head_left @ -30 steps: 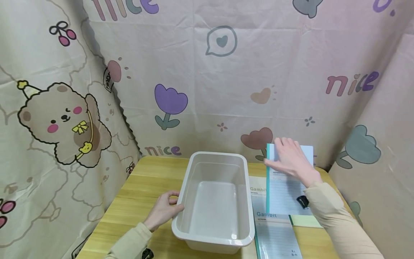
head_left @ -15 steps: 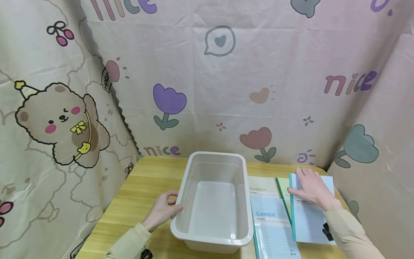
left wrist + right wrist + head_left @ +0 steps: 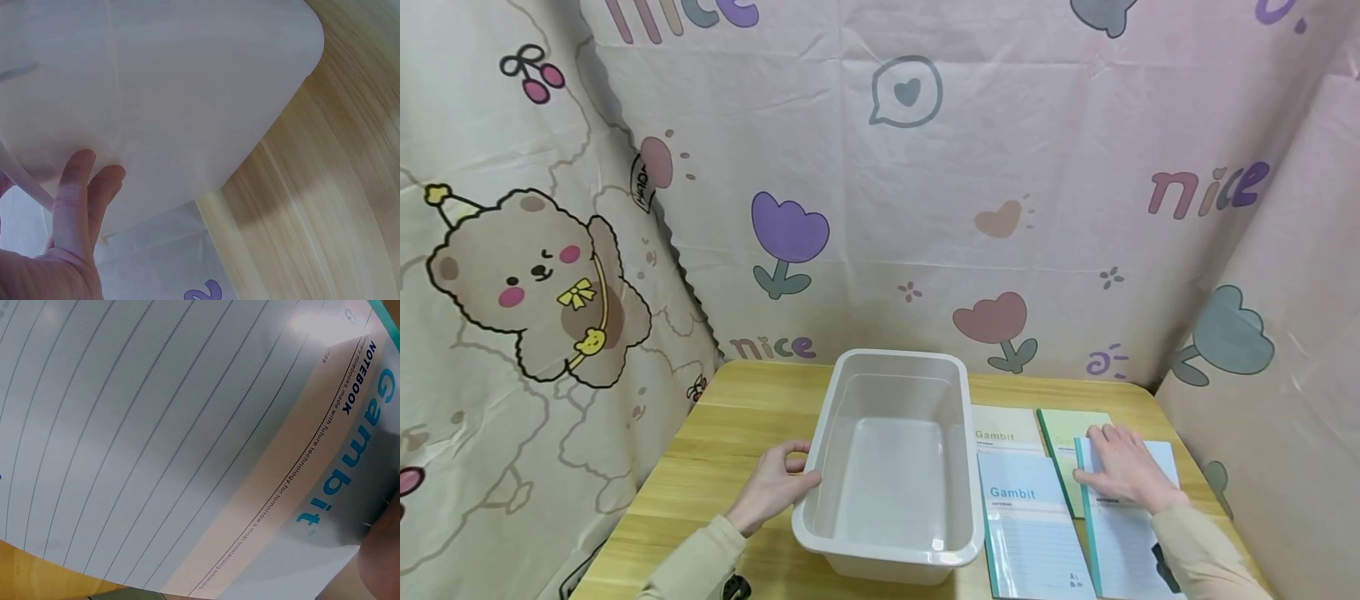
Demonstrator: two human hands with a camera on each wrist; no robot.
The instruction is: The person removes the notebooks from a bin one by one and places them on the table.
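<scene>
A light grey plastic bin (image 3: 891, 546) stands mid-table, with nothing inside. My left hand (image 3: 772, 485) holds its left rim, thumb over the edge. In the left wrist view, fingers (image 3: 72, 212) lie against the outer wall. At the right, my right hand (image 3: 1127, 468) grips a blue Gambit notebook (image 3: 1123, 542) near its top, thumb at the teal spine and fingertips over the top edge. Its lined cover fills the right wrist view; whether it lies fully flat is unclear. Another blue notebook (image 3: 1037, 533) lies between it and the bin.
A cream notebook (image 3: 1007, 421) lies beside the bin, partly under the nearer blue one. A green notebook (image 3: 1071, 421) is partly covered by the held one. The wooden table (image 3: 700, 446) backs onto a printed curtain (image 3: 880, 208).
My right hand has brought the blue notebook right and towards me, lowering it beside the other one and uncovering part of the green notebook. The left hand keeps its hold on the bin.
</scene>
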